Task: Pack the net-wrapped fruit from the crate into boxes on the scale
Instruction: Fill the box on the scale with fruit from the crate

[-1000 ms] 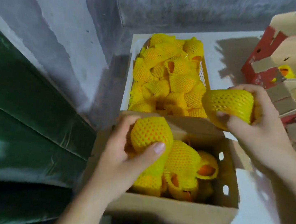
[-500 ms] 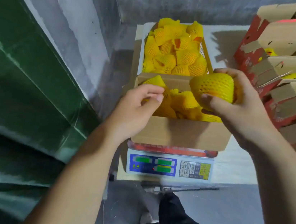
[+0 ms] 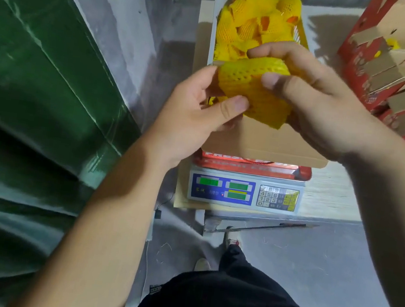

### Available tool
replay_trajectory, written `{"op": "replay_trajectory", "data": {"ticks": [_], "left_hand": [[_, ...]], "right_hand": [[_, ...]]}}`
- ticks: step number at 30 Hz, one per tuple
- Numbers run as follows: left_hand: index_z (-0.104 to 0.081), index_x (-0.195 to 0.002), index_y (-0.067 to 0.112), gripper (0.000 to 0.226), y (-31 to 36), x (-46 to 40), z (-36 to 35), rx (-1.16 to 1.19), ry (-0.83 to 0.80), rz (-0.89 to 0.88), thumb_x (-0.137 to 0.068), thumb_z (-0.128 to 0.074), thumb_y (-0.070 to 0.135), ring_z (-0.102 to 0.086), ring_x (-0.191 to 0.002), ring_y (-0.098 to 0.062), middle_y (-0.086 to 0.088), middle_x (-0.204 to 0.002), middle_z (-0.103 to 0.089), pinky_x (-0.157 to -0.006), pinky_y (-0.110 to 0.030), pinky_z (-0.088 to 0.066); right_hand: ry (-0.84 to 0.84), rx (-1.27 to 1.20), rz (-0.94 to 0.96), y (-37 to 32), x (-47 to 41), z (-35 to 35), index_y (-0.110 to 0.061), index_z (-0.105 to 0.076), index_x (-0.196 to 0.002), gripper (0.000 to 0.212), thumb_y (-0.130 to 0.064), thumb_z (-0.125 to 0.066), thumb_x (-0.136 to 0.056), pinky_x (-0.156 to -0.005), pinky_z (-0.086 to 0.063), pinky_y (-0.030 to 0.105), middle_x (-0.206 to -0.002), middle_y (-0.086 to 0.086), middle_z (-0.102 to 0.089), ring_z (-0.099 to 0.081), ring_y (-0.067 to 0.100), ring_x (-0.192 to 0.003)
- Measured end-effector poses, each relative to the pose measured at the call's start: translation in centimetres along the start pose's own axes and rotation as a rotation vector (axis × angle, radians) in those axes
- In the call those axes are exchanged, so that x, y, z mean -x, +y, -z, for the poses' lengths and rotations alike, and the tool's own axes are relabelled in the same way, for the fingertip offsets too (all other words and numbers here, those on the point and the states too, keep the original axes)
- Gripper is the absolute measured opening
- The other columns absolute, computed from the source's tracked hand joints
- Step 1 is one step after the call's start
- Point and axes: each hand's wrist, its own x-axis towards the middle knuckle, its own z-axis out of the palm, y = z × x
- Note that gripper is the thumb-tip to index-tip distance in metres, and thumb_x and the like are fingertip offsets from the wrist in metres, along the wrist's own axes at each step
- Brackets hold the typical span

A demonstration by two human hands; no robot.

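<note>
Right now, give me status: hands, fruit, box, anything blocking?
Left hand and right hand both grip one netted fruit. Held above the box on the scale. Box contents hidden; nothing seen blocking.

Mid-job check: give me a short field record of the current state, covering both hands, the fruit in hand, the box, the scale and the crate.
left hand: left hand grips the held fruit from the left, thumb across its front
right hand: right hand grips the same fruit from the right
held fruit: yellow foam-net-wrapped fruit, over the box
box: open brown cardboard box, standing on the scale
scale: grey electronic scale with green displays; reading illegible
crate: crate of yellow net-wrapped fruit behind the box
stack: red-and-brown cartons on the right
</note>
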Motion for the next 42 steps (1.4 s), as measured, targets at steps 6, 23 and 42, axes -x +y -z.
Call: {"op": "replay_trajectory", "data": {"ticks": [6,23,42], "left_hand": [[-0.058,-0.126,0.023,0.032,0.9,0.5,-0.1,0.043,-0.031,-0.090,-0.099,-0.069,0.010,-0.068,-0.120,-0.019,0.006,-0.123,-0.071,-0.092,-0.041,-0.061],[-0.060,-0.139,0.033,0.051,-2.0,0.5,-0.8,0.054,0.036,0.182,-0.093,-0.073,0.051,-0.070,-0.122,-0.016,0.007,-0.130,-0.073,-0.103,-0.050,-0.056],[-0.040,-0.150,0.049,0.057,-6.8,-8.5,2.0,-0.441,0.299,0.437,-0.099,-0.066,0.047,-0.049,-0.127,0.004,0.036,-0.134,-0.049,-0.102,-0.030,-0.040]], "right_hand": [[0.072,-0.339,-0.010,-0.5,0.3,-0.4,-0.019,-0.049,-0.139,0.049,-0.012,-0.065,-0.092,-0.097,-0.049,0.063,-0.133,0.013,-0.060,-0.064,0.043,-0.117],[0.079,-0.463,-0.285,3.0,0.5,-1.5,-0.024,-0.037,-0.122,0.050,-0.024,-0.071,-0.086,-0.066,-0.057,0.036,-0.108,0.011,-0.064,-0.068,0.027,-0.084],[0.269,0.819,-0.241,5.9,-17.2,16.6,-0.021,-0.002,-0.165,0.089,-0.049,-0.057,-0.101,-0.122,-0.030,0.051,-0.170,0.015,-0.013,-0.027,0.037,-0.153]]}}
